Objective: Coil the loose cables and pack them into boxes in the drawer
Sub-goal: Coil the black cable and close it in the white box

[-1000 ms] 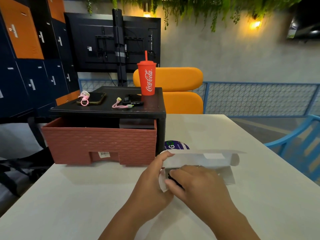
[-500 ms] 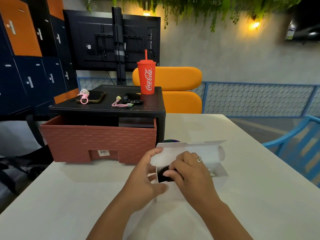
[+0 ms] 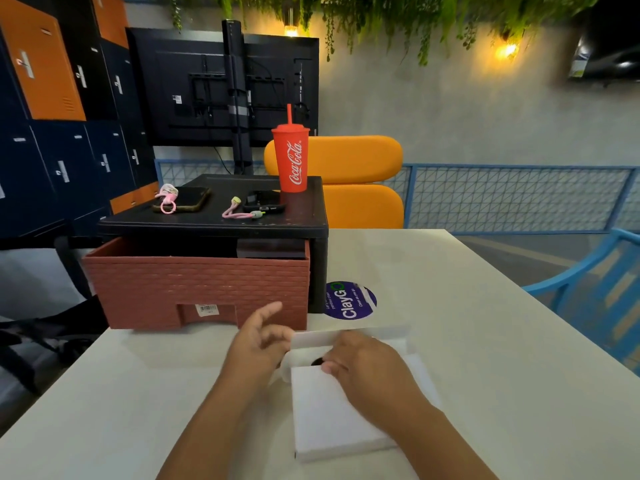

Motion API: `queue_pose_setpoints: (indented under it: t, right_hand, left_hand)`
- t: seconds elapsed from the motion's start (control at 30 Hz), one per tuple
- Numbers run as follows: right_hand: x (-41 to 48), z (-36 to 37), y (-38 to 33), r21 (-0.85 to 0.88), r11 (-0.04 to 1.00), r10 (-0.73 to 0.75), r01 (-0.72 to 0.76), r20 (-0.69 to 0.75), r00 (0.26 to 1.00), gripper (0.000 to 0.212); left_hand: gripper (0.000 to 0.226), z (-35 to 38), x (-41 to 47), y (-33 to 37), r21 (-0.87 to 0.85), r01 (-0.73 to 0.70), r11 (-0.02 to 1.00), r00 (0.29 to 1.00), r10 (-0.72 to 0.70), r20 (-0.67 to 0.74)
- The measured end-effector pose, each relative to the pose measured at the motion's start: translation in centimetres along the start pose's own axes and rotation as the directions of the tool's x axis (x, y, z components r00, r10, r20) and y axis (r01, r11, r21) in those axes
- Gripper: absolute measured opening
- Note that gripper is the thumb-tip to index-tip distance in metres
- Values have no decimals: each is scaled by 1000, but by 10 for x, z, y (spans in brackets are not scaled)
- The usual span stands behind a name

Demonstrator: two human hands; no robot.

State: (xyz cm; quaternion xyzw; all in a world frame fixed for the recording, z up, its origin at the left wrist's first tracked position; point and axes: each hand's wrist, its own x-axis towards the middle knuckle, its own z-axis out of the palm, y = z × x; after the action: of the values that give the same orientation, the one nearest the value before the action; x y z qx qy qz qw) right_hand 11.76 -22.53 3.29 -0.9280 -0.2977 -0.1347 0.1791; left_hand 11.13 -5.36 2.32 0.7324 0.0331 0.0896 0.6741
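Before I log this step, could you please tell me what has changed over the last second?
The white box turned its broad face up and its flap dropped, uncovering the purple sticker. The left hand lifted its forefinger. The drawer and red cup stayed put.

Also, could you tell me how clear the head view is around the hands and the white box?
Head view: the left hand and right hand are motion-smeared; the white box washes into the pale table; the wall lamp blooms; the wide lens skews the lockers.
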Motion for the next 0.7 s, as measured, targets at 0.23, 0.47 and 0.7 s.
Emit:
queue_pose_setpoints:
  t: [0.23,0.47,0.7]
  right_hand:
    - [-1,-1,-3,27,998,54,-54,-12,998,34]
    - [0,0,0,-11,997,71,-70,29,997,36]
    - [3,2,2,-99,984,156,-145,111,982,45]
  left_hand:
    - [64,9,-5,2,27,52,998,993,-55,100]
    - [108,28,-16,11,-16,198,980,958,-190,213]
    - [114,26,-12,6,11,255,967,940,-250,233]
